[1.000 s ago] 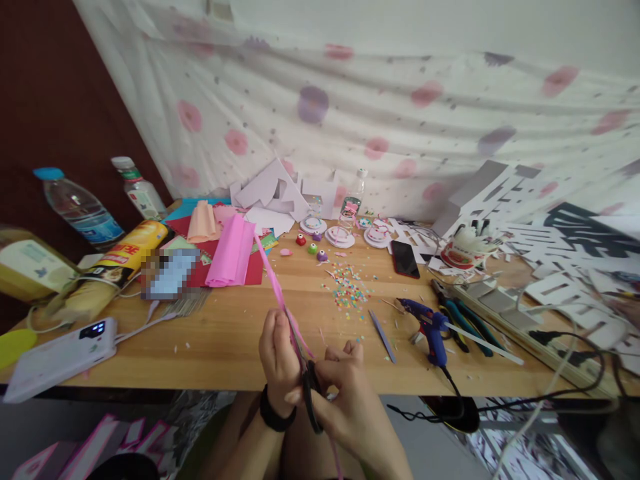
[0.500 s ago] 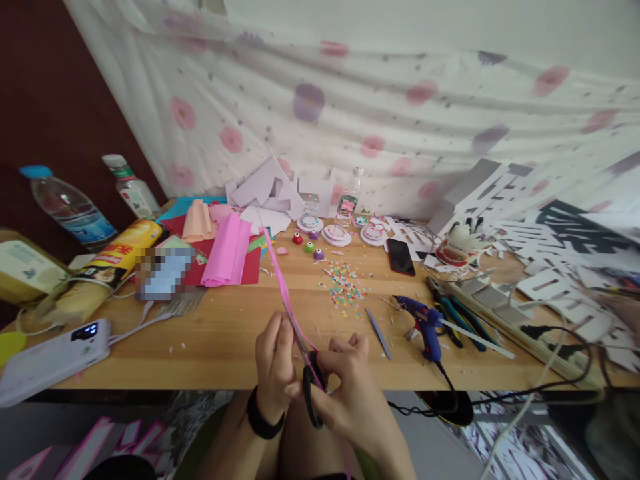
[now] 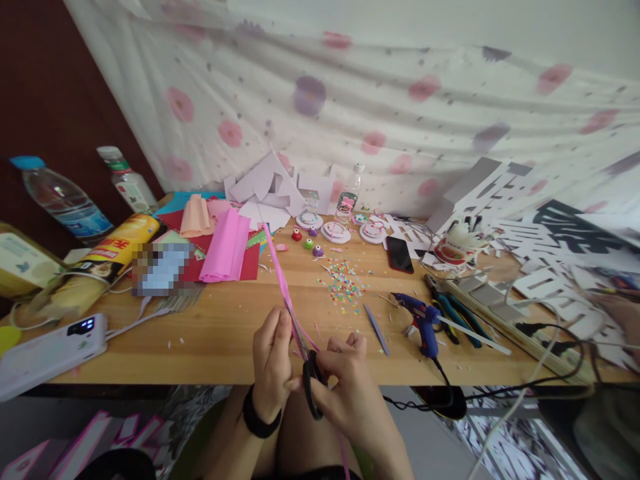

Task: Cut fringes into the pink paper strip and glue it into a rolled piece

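Note:
My left hand (image 3: 271, 347) is closed on a long pink paper strip (image 3: 279, 274), which stretches away from me over the table. My right hand (image 3: 350, 381) grips a pair of black-handled scissors (image 3: 311, 387), thumb and fingers at the loops. The scissor blades lie lengthwise along the strip, close beside my left fingers. Below the hands a thin length of pink hangs down over my lap. Behind them, a folded piece of pink crepe paper (image 3: 227, 247) rests on red sheets. Scattered confetti (image 3: 345, 283) lies beyond my right hand.
To the right are a grey file-like strip (image 3: 376, 329), a blue glue gun (image 3: 423, 320), pliers (image 3: 465, 317) and a power strip (image 3: 505, 327). A phone (image 3: 399, 255) lies near small decorated discs (image 3: 336, 232). Bottles (image 3: 63, 200) and a white power bank (image 3: 53, 353) are at left.
The view has shifted slightly. Both hands keep nearly the same pose, with the scissors still along the pink strip.

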The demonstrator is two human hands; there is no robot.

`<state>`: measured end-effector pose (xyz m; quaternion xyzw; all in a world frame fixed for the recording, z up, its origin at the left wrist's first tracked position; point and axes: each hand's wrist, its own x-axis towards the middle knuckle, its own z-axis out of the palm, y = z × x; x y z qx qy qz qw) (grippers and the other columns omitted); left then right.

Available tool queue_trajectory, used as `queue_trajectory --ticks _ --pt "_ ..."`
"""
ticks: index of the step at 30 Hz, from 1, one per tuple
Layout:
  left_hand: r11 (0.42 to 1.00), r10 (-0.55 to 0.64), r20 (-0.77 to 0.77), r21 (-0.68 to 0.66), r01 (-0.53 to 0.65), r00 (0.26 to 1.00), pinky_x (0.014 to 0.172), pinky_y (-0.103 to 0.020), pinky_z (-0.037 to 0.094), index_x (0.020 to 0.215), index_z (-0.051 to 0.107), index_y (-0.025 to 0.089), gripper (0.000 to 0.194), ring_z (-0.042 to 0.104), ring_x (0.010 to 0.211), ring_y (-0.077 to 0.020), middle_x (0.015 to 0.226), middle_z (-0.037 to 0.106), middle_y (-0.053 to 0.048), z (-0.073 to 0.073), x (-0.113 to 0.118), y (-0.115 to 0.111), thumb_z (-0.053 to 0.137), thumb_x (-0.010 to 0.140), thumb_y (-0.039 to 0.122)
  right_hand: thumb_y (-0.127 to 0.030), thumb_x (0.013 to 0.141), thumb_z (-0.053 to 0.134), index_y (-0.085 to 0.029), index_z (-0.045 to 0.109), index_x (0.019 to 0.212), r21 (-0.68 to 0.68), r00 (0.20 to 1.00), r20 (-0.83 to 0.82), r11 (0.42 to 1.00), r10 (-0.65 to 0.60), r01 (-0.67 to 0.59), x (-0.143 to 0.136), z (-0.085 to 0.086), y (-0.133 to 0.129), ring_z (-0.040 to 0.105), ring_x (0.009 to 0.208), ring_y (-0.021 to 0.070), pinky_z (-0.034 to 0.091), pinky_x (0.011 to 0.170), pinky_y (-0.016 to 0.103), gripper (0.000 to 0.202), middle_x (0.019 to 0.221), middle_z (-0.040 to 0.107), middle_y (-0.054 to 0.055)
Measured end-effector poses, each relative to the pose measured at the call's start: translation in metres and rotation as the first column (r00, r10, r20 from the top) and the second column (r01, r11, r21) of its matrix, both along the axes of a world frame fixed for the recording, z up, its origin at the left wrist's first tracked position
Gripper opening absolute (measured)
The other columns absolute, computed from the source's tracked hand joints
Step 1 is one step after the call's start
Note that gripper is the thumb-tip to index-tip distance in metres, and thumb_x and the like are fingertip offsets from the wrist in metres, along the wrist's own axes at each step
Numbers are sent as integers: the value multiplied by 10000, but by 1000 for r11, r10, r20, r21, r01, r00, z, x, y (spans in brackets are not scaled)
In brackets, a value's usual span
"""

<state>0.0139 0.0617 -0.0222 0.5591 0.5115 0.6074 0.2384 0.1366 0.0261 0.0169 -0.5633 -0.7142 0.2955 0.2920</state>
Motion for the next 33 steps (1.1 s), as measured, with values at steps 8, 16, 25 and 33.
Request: queue_trajectory --ticks 8,16,25,33 --pt "963 -161 246 -174 206 956 483 -282 328 643 358 248 444 349 531 -155 583 341 31 6 -4 -4 431 968 543 -591 818 661 -175 520 541 -69 998 -61 997 23 -27 0 4 -2 417 669 142 201 862 380 520 559 483 -54" --pt "964 -222 108 -122 235 969 479 -291 321 633 364 250 460 382 507 -155 566 370 24 14 -6 -5 381 985 546 -633 842 595 -176 447 524 -59 997 -61 997 39 -43 2 8 4 384 668 153 211 813 377 576 557 442 -45" --pt "969 -217 60 -108 222 974 475 -274 352 636 390 250 446 400 510 -158 572 384 21 14 -5 -6 354 1000 505 -602 863 597 -174 495 538 -34 995 -95 999 14 -17 -1 -1 4 401 656 145 206 837 383 548 562 477 -50" --pt "985 -171 -96 -55 166 981 472 -264 385 603 415 253 481 429 491 -164 532 420 15 24 -4 -7 343 997 520 -598 863 590 -175 470 539 -40 991 -132 999 -13 8 0 2 3 413 690 156 212 855 384 546 601 445 -46"
